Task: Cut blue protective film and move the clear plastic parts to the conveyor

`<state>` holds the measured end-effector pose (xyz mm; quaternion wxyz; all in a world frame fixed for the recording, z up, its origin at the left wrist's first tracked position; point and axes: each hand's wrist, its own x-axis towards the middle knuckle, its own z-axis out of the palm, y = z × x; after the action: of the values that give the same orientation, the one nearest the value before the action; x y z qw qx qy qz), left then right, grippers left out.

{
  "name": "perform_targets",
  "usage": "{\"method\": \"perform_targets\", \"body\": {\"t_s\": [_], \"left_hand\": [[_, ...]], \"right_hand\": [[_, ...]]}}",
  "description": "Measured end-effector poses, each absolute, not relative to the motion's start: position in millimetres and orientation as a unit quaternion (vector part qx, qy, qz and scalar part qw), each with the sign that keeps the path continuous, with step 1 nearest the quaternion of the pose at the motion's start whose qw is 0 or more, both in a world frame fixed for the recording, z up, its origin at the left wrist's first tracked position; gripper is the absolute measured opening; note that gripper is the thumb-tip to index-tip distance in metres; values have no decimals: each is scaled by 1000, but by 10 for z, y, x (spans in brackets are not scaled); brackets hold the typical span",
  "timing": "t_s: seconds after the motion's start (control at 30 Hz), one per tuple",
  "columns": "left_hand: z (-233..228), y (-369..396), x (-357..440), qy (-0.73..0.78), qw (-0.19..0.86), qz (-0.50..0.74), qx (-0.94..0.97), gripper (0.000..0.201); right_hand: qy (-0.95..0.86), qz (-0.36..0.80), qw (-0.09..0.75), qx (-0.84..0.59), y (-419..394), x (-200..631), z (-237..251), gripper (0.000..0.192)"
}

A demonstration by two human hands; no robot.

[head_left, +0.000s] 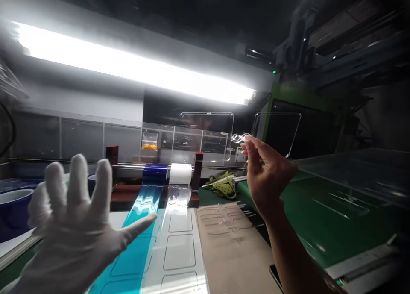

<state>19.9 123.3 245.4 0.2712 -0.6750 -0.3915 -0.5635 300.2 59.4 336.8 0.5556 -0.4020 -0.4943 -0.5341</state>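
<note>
- The right hand (267,174), bare, is holding up a clear moulded piece (240,138) by its middle runner, its fingers (251,151) pinching together on it; two transparent plates are sticking out of the piece toward 9 and 3 o'clock, up against the strip light (134,67).
- The left hand (75,219), wearing a white glove, is hovering at 8 o'clock with its fingers spread wide apart, gripping nothing.
- A dark blue tub (14,210) is sitting at 9 o'clock, partly behind the glove; its contents are not showing.
- On the worktop (237,260), a blue film roll (155,172) and a white film roll (180,173) are hanging on a bar at 12 o'clock, their films running down toward 6 o'clock, with clear rectangular plates (179,251) lying on the white film.
- More clear pieces are resting on the beige sheet beside them, hard to make out.
- A green conveyor belt (320,217) is running off toward 3 o'clock, under a green machine (288,97).
- A yellow-green bundle (224,183) is lying at the belt's near end; what it is cannot be told.
- The room beyond is dark and blurred.
</note>
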Motion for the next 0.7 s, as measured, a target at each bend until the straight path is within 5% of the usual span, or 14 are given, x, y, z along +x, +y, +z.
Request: {"method": "perform_targets", "body": {"t_s": [0.13,0.4,0.57,0.7], "left_hand": [[2824,1231,296,-408,341,-534,-658,128],[3471,937,698,-341,349,-503,-713,110],[3570,880,880,-300,350,-470,-753,92],[3510,971,839,-322,366,-453,-746,96]], "right_hand": [[-496,-535,565,-386,542,2866,3391,21],[-525,-508,558,-393,376,2700,3410,18],[-551,-501,558,-367,376,2614,3390,15],[-592,-463,555,-357,363,2575,3345,18]]}}
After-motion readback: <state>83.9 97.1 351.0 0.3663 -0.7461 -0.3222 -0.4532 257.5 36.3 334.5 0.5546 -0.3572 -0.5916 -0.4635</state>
